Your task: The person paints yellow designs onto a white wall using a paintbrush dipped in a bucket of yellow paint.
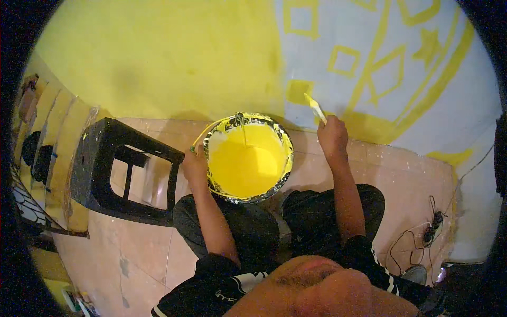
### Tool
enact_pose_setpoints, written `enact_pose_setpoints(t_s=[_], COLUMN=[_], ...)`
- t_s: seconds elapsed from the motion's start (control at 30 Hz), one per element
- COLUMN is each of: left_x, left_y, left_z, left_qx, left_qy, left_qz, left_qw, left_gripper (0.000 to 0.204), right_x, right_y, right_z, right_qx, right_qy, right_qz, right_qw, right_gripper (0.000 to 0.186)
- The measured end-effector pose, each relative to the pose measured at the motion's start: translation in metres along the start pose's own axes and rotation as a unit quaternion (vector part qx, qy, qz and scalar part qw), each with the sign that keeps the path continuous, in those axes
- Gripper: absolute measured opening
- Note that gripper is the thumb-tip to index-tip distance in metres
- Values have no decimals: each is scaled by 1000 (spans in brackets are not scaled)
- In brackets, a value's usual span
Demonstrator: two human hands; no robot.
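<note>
The paintbrush was grasped in the right hand and slanted up and left, its bristles coated in yellow. Its tip was held at the right side of a filled yellow square, low on the wall; whether the paint was touched there could not quite be made out. By the left hand, fingers curled, the bucket's thin handle was gripped beside the rim.

The bucket was set upright near the far edge of the tiled floor, between the wall and the person's bent legs. Its dark rim was thickly smeared with yellow and white, and smooth yellow paint was held inside.

On the left, movement was bounded by a black piece of furniture, placed just beside the left hand. Rightward, a wider stretch of floor was left, bounded by a dark cable strewn near the right edge.
</note>
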State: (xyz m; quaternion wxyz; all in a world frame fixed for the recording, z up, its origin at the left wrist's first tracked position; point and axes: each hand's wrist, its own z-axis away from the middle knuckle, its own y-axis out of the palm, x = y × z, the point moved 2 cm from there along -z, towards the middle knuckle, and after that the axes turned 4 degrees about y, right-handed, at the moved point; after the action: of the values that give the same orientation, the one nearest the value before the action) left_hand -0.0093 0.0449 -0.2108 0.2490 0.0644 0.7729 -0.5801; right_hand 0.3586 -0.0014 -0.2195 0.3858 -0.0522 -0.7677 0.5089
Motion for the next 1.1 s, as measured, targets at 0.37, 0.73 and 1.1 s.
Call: enact_pose_setpoints(t_s=[0.37,0.73,1.1], left_x=[5,2,4], left_y=[5,1,6], left_z=[-5,-1,-6], left_qx=[11,-12,15], left_qy=[7,14,-15], left_qz=[2,12,-19], left_qw=[1000,1000,1000], left_gripper=[49,47,50], right_x=[8,18,26], right_y=[11,-19,5], right_z=[2,8,19], right_qx=[32,-70,-86], right_qy=[-21,-70,-99], right_qz=[28,6,-74], right_qw=[999,995,989], right_gripper=[20,21,28])
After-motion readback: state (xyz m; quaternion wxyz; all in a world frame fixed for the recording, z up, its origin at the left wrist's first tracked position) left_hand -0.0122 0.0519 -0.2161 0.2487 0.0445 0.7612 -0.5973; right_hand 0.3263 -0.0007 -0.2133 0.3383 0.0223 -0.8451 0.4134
